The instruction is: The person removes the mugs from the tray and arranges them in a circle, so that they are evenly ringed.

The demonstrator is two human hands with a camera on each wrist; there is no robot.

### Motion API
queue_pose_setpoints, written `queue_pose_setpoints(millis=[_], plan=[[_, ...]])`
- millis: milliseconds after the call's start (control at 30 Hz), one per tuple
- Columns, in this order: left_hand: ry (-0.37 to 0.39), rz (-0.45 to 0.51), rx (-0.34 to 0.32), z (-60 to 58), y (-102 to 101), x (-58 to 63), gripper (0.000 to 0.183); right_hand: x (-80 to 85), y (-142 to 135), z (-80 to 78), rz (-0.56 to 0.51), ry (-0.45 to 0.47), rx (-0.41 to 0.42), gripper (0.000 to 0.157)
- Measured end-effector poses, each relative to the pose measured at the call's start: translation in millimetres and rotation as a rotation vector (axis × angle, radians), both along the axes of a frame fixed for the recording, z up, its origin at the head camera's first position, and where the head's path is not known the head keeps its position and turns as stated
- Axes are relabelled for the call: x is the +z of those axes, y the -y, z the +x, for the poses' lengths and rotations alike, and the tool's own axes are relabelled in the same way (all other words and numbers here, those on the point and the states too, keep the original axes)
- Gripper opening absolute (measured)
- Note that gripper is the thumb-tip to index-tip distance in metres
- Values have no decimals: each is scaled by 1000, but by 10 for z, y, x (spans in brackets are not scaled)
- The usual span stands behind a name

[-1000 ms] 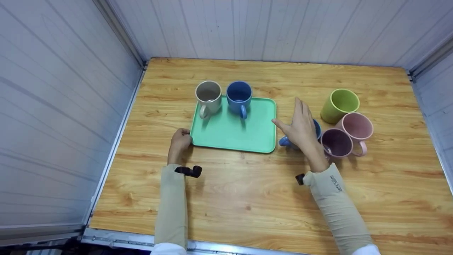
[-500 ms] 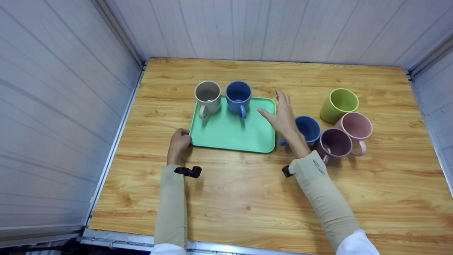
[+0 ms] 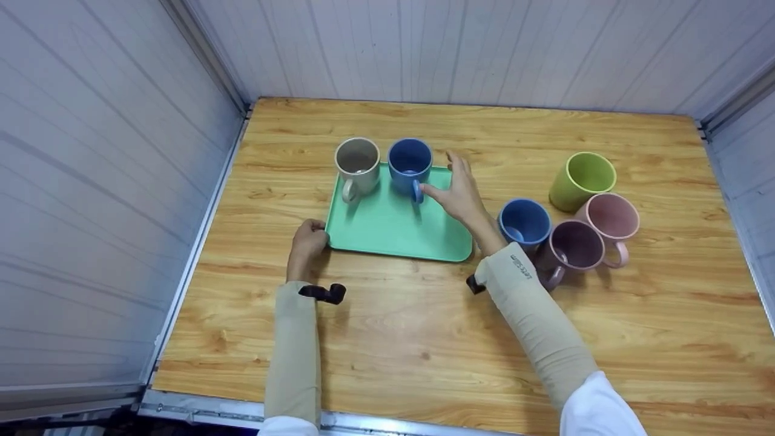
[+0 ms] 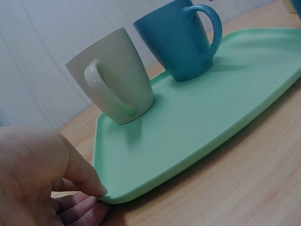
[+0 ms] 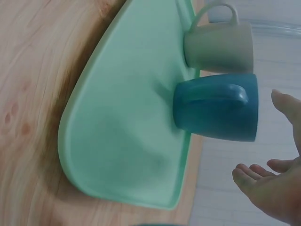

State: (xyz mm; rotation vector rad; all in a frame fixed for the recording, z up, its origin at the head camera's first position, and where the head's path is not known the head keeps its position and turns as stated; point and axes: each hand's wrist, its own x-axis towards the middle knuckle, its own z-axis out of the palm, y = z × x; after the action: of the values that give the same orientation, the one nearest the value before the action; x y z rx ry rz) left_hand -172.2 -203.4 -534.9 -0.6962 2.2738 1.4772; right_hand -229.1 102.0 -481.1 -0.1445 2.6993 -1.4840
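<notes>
- Moved since the earlier frames: the right hand (image 3: 460, 192), from over the second blue mug (image 3: 524, 219) to just beside the first blue mug (image 3: 407, 181).
- Tabletop (image 3: 387, 351), wood-grained: beneath both hands, bearing all listed pieces.
- Tray (image 3: 399, 233), green, rectangular: near left corner in the left hand (image 3: 309, 242); far right part under the right hand.
- Right hand: thumb and fingers spread apart, holding nothing.
- Left hand: pinching the tray's corner, thumb on the rim, fingers below it.
- Green cup (image 3: 582, 181): well to the right of the right hand, upright.
- Pink mug (image 3: 613, 215) and purple mug (image 3: 572, 245): right of the right hand's wrist, close together.
- Second blue mug: right of the right wrist, next to the purple mug.
- First blue mug: on the tray, just left of the right hand, upright.
- Grey mug (image 3: 365, 180): on the tray, beyond the left hand, upright.
</notes>
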Motion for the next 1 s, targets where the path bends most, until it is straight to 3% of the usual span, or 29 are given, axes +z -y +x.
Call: queue_pose_setpoints(millis=[467, 667, 1000], plan=[[-3, 41, 11, 16, 20, -20, 43, -181, 126, -163, -7, 56, 29, 94], [2, 27, 14, 1, 17, -32, 43, -182, 102, -246, -29, 77, 42, 95], [-22, 90, 53, -5, 0, -42, 39, -162, 146, -353, -19, 61, 92, 99]])
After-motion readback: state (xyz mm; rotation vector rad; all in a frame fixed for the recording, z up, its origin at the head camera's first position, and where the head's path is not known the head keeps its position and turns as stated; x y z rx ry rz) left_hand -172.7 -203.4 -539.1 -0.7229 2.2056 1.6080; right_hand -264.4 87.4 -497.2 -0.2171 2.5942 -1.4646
